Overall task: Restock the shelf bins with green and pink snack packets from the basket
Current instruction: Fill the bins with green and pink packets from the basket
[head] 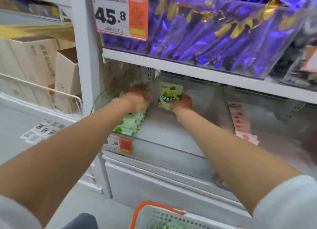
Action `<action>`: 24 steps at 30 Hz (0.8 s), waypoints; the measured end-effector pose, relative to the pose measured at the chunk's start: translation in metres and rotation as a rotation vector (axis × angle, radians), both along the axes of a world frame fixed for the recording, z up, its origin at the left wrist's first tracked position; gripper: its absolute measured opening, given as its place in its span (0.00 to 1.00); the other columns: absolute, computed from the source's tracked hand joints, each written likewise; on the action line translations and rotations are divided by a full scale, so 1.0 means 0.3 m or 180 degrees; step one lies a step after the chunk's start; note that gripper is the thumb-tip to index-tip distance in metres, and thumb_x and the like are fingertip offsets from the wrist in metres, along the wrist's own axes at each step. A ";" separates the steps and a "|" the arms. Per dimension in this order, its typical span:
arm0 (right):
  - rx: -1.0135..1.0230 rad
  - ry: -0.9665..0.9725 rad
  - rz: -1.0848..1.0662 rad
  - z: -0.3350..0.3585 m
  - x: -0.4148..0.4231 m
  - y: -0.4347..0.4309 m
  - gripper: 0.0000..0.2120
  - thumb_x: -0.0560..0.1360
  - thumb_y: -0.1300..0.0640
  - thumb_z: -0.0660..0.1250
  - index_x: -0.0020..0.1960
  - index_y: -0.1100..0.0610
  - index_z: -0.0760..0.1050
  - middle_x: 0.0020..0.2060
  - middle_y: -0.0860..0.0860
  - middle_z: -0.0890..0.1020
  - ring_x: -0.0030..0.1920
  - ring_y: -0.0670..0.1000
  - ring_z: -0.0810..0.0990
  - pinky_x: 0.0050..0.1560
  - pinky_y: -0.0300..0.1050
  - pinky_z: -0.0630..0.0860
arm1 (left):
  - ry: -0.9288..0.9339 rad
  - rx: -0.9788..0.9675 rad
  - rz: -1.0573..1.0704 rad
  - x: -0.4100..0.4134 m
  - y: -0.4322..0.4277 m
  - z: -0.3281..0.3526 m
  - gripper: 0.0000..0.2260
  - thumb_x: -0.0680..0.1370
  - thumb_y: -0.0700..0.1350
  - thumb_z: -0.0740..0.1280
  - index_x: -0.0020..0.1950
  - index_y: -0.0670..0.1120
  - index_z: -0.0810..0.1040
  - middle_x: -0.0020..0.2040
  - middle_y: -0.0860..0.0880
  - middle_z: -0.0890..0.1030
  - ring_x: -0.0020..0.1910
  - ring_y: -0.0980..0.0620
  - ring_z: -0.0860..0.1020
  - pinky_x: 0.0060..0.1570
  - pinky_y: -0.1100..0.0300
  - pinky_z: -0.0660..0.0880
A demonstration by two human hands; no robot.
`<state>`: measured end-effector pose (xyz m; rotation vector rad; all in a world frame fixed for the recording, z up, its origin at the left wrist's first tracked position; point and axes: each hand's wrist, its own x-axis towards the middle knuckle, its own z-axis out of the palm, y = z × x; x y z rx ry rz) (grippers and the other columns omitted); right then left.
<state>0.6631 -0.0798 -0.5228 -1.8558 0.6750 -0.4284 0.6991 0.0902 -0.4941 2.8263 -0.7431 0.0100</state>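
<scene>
My right hand (182, 102) grips a green snack packet (169, 93) upright inside the clear shelf bin (171, 148), near the bin's back. My left hand (138, 98) rests with bent fingers on top of a row of green packets (131, 124) standing in the left part of the same bin; its grip is blurred. Pink packets (241, 125) stand in the neighbouring bin to the right. A white basket with an orange rim (145, 210) sits at the bottom edge, with green packets showing inside.
An upper shelf bin holds purple and gold packets (197, 31), with a price tag reading 45.8 (118, 12) at its left. A white shelf post (87, 57) stands left of the bins. Cardboard boxes (37, 63) sit behind a wire rail at the far left.
</scene>
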 end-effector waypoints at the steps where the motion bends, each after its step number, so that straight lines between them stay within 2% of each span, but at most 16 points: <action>1: -0.0083 0.0004 -0.0008 -0.032 0.054 -0.007 0.14 0.70 0.64 0.68 0.55 0.60 0.79 0.52 0.57 0.83 0.54 0.57 0.82 0.54 0.46 0.78 | 0.0021 0.0127 0.0054 0.018 0.005 -0.016 0.29 0.83 0.58 0.49 0.80 0.44 0.53 0.80 0.43 0.55 0.78 0.45 0.56 0.75 0.52 0.54; 5: -0.0403 0.0265 0.0063 -0.096 0.139 -0.006 0.14 0.74 0.62 0.67 0.59 0.61 0.77 0.57 0.59 0.81 0.59 0.60 0.79 0.58 0.48 0.76 | -0.0161 0.0279 0.0090 0.020 0.008 -0.040 0.27 0.84 0.57 0.45 0.80 0.44 0.52 0.80 0.45 0.54 0.78 0.48 0.54 0.74 0.52 0.52; 8: -0.0761 0.0622 0.0054 -0.122 0.160 0.007 0.18 0.78 0.58 0.62 0.66 0.62 0.70 0.65 0.60 0.75 0.65 0.61 0.74 0.63 0.49 0.72 | -0.0260 0.0272 0.0067 0.020 0.007 -0.043 0.27 0.84 0.57 0.46 0.79 0.45 0.54 0.80 0.46 0.55 0.78 0.48 0.56 0.74 0.51 0.54; 12: -0.0950 0.0918 0.0144 -0.119 0.185 0.034 0.22 0.79 0.58 0.61 0.70 0.64 0.62 0.69 0.61 0.70 0.68 0.61 0.70 0.67 0.52 0.69 | -0.0370 0.0294 0.0089 0.025 0.007 -0.053 0.28 0.84 0.58 0.46 0.79 0.45 0.55 0.80 0.47 0.56 0.78 0.48 0.56 0.73 0.51 0.54; 18: -0.0683 0.0827 0.0137 -0.117 0.190 0.021 0.18 0.78 0.56 0.60 0.65 0.63 0.72 0.64 0.60 0.76 0.63 0.61 0.75 0.59 0.48 0.72 | -0.0414 0.0270 0.0072 0.028 0.008 -0.059 0.28 0.84 0.58 0.46 0.79 0.45 0.56 0.80 0.47 0.56 0.78 0.49 0.55 0.74 0.50 0.54; 24: -0.0379 0.0459 -0.0179 -0.135 0.178 -0.009 0.14 0.79 0.54 0.65 0.58 0.64 0.75 0.60 0.61 0.79 0.60 0.60 0.78 0.54 0.47 0.74 | -0.0381 0.0241 0.0042 0.025 0.011 -0.055 0.28 0.83 0.59 0.45 0.79 0.44 0.56 0.80 0.47 0.55 0.78 0.48 0.55 0.74 0.48 0.55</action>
